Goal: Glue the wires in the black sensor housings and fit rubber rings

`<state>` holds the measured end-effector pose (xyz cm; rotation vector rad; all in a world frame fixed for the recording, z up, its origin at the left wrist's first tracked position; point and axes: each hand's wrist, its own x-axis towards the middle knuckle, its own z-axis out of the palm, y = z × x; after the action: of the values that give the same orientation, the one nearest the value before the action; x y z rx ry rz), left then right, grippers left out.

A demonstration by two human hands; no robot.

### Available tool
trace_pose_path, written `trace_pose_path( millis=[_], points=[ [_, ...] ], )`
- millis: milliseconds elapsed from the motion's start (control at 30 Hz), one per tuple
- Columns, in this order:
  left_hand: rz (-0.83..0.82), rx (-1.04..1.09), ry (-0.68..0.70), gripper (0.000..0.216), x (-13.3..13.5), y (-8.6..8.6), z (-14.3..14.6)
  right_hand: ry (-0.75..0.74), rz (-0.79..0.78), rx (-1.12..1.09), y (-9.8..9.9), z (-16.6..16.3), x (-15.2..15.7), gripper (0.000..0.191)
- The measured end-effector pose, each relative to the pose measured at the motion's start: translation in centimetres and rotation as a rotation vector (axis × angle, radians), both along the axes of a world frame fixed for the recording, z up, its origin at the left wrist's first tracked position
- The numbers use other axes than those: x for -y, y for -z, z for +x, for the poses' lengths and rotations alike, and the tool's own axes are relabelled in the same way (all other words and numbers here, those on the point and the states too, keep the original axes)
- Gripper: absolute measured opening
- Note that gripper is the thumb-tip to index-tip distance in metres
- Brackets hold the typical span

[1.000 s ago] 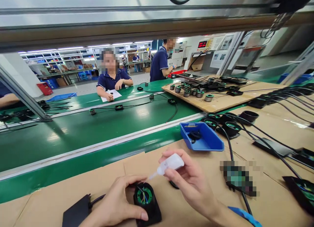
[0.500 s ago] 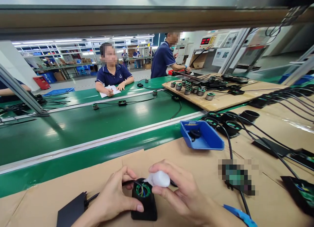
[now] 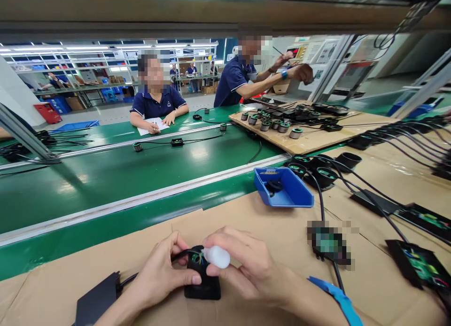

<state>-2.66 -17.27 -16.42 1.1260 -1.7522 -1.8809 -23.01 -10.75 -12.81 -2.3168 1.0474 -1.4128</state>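
Note:
In front of me a black housing (image 3: 204,283) stands on the cardboard, with a green circuit board and coloured wires showing in its round opening. My left hand (image 3: 167,269) grips it from the left, thumb across its front, and a black cable runs beside the fingers. Between thumb and fingers of my right hand (image 3: 248,265) is a small white squeeze bottle (image 3: 219,257), tilted with its tip at the opening. Whether the tip touches the board is hidden. A flat black box (image 3: 98,298) lies left of my left wrist, joined to a cable.
Beyond the housing sits a blue bin (image 3: 283,187) holding black parts. Cabled black units with circuit boards (image 3: 419,267) lie to the right. Past the green conveyor (image 3: 105,190), one co-worker (image 3: 158,105) holds a pen over paper; another (image 3: 232,81) reaches over a board of parts.
The bottle has shifted slightly across the opening, now covering more of its right side. My left hand keeps its hold. The standing co-worker's arms have risen. The view has moved slightly.

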Motion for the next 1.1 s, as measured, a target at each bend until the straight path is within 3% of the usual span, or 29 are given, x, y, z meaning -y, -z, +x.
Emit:
trace_pose_path(
  millis=[667, 900, 1100],
  points=[
    [-0.002, -0.018, 0.029, 0.047, 0.1, -0.5, -0.2, 0.014, 0.048, -0.005, 0.2, -0.5, -0.1, 0.018],
    [-0.018, 0.002, 0.029, 0.046, 0.2, 0.1, 0.0, -0.017, 0.024, 0.004, 1.1, 0.0, 0.4, 0.015],
    [-0.011, 0.000, 0.020, 0.047, 0.2, 0.2, 0.1, -0.002, 0.032, -0.027, 0.6, -0.2, 0.1, 0.013]
  ],
)
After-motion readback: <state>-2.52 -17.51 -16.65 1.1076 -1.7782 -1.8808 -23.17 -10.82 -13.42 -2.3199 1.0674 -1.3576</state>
